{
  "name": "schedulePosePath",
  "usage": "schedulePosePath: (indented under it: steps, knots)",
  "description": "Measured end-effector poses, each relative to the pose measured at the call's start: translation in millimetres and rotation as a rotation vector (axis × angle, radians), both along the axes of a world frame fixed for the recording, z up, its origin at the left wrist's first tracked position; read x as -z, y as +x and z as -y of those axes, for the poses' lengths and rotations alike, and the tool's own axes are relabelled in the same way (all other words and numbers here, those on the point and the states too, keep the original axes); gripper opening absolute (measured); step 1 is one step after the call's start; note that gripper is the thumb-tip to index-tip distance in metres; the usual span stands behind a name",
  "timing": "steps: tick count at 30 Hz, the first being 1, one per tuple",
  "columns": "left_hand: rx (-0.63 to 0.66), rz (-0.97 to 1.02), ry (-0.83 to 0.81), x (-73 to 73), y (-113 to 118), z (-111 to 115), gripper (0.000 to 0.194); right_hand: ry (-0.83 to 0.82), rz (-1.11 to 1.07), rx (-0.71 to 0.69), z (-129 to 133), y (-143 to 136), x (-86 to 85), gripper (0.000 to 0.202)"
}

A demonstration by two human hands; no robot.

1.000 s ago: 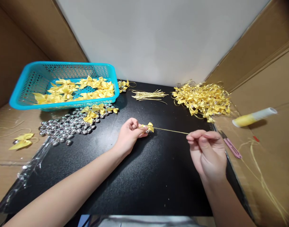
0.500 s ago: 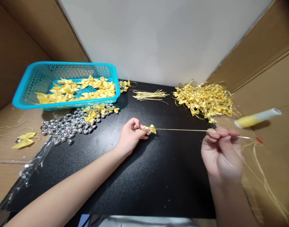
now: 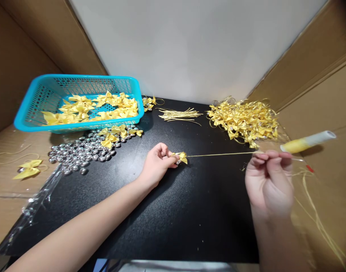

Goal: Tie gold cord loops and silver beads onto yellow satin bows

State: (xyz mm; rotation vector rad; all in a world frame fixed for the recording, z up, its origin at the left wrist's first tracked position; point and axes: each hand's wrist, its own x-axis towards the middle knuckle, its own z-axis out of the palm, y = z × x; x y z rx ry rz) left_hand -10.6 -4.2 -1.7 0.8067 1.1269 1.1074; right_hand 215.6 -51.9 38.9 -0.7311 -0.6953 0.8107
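My left hand (image 3: pixel 161 162) pinches a yellow ribbon bow (image 3: pixel 183 157) over the middle of the black table. A silver bead (image 3: pixel 178 160) shows against the bow, by the fingertips. From the bow a thin yellow cord (image 3: pixel 218 154) runs straight and taut to the right. My right hand (image 3: pixel 271 175) grips its other end between thumb and fingers. A slim, shiny needle-like piece (image 3: pixel 297 159) sticks out past those fingers; its other part is hidden in the hand.
A blue basket (image 3: pixel 21 119) of yellow bows stands behind loose silver beads (image 3: pixel 76 155). Cut gold cords (image 3: pixel 180 114) lie at the back, left of a heap of finished bows (image 3: pixel 243 121). A yellow-and-white tube (image 3: pixel 309 141) and loose yellow threads (image 3: pixel 314 204) lie on cardboard at right.
My right hand has moved slightly to the right, and the cord between the hands is longer. The bow has turned a little in my left hand, which stays almost in place.
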Motion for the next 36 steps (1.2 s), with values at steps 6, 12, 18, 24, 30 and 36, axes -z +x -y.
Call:
schedulePosePath:
  steps: [6,12,18,24,30,36]
  knots:
    - [0.004,-0.003,-0.001,-1.0,0.2,0.2,0.041,0.019,0.028,0.035,-1.0,0.4,-2.2,0.016]
    - [0.102,-0.065,0.049,0.9,0.4,5.6,0.031,0.036,0.036,0.011,-1.5,-0.5,-1.4,0.016]
    - [0.231,-0.168,0.094,-2.0,7.3,19.2,0.015,-0.101,0.294,-0.351,12.9,-41.8,19.0,0.005]
    - [0.226,0.003,-0.070,-5.4,5.4,21.6,0.015,-0.281,0.823,-0.295,25.0,-65.6,35.6,0.012]
    - [0.207,0.127,-0.187,-7.2,1.9,21.9,0.025,-0.261,1.009,-0.193,23.9,-62.5,37.4,0.021]
    - [0.181,0.144,-0.213,-8.0,2.9,22.4,0.030,-0.331,0.969,-0.219,25.6,-63.5,44.7,0.014]
